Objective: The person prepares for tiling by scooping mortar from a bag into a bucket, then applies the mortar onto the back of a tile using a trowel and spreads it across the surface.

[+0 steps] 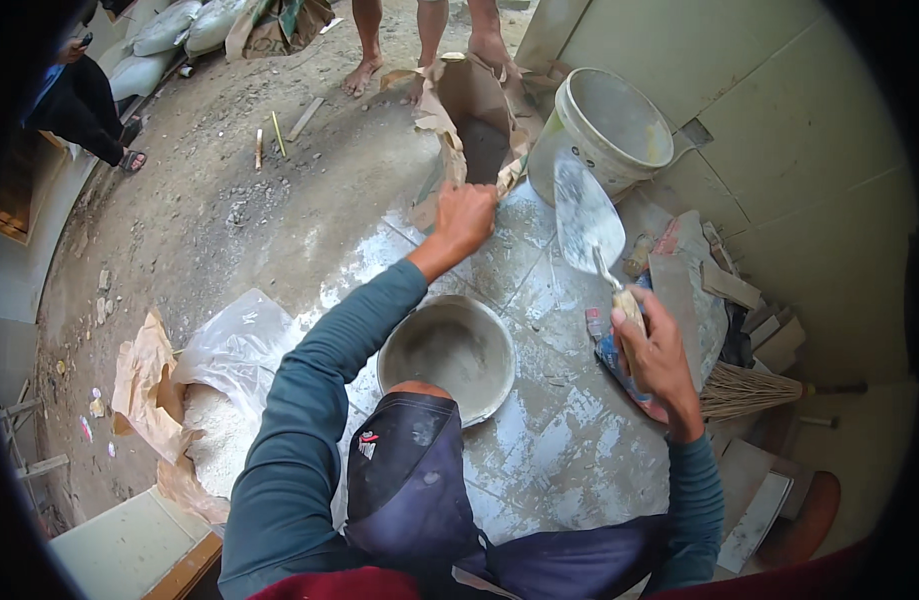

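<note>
The trowel point(587, 215) has its handle wrapped in the curled fingers of the right hand point(659, 350), its blade pointing away beyond them, the tip overlapping the pale bucket point(546, 152) in view. The left hand point(466, 215) grips the near edge of an open paper sack point(484, 90). A metal bowl point(496, 345) sits nearer the person.

We could pass over the tiled floor point(554, 445) right of the basin point(446, 345), from mid-frame to lower centre. Left of centre, our left sleeve point(324, 360) bars the way; above, our left hand point(466, 217) and the paper bag point(445, 155) do. The trowel point(587, 222) and bucket point(546, 165) obstruct upper right, the broom point(744, 392) right.
</note>
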Demonstrator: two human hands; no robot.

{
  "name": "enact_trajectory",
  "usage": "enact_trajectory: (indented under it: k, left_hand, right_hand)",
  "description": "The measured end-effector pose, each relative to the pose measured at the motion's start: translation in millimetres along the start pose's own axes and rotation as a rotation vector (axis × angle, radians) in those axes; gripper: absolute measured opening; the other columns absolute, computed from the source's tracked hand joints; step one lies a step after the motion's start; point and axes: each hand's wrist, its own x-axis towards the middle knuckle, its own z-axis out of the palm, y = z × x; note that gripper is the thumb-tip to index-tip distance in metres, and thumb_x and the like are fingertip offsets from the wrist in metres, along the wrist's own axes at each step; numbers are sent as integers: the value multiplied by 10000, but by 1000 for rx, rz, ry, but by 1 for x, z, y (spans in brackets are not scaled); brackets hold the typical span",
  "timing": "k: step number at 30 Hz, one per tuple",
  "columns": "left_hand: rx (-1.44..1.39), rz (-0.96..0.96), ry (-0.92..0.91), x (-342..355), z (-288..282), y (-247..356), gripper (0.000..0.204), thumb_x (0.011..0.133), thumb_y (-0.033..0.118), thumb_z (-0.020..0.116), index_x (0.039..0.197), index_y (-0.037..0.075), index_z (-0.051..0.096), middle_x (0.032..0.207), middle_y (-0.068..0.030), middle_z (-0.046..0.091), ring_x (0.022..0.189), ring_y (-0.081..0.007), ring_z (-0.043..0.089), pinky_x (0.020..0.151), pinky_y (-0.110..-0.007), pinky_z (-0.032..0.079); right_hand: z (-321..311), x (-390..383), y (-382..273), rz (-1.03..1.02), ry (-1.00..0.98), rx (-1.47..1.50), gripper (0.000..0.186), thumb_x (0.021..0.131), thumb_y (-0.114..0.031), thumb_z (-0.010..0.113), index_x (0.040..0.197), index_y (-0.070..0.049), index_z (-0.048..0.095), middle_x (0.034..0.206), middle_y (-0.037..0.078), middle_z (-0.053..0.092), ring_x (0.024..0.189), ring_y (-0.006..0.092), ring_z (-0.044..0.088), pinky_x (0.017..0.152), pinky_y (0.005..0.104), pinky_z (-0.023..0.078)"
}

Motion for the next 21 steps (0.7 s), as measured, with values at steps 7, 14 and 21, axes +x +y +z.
enact_trajectory:
  k: [7, 14, 21]
  left_hand:
    - [-125, -9, -52, -32, 2, 22, 86, 715, 36, 559, 794, 10, 576, 776, -193, 631, 711, -370, 627, 611, -491, 466]
    - [-266, 57, -351, -65, -19, 73, 170, 689, -16, 578, 859, -18, 573, 791, -204, 631, 745, -383, 640, 640, -455, 526]
    - [-363, 132, -264, -70, -51, 81, 254, 645, -2, 601, 898, -24, 588, 979, -201, 568, 936, -359, 564, 746, -418, 506]
  right_hand:
    - [59, 126, -20, -331, 75, -211, 350, 883, -284, 566, 1044, 27, 551, 740, 156, 613, 631, 252, 607, 619, 387, 467]
    - [92, 199, -30, 53, -360, -282, 268, 864, -201, 565, 847, 64, 599, 637, 103, 578, 503, 181, 559, 467, 324, 464]
    - [146, 238, -45, 22, -497, -884, 321, 746, -95, 507, 992, 23, 677, 1044, 239, 650, 956, 381, 641, 773, 410, 506]
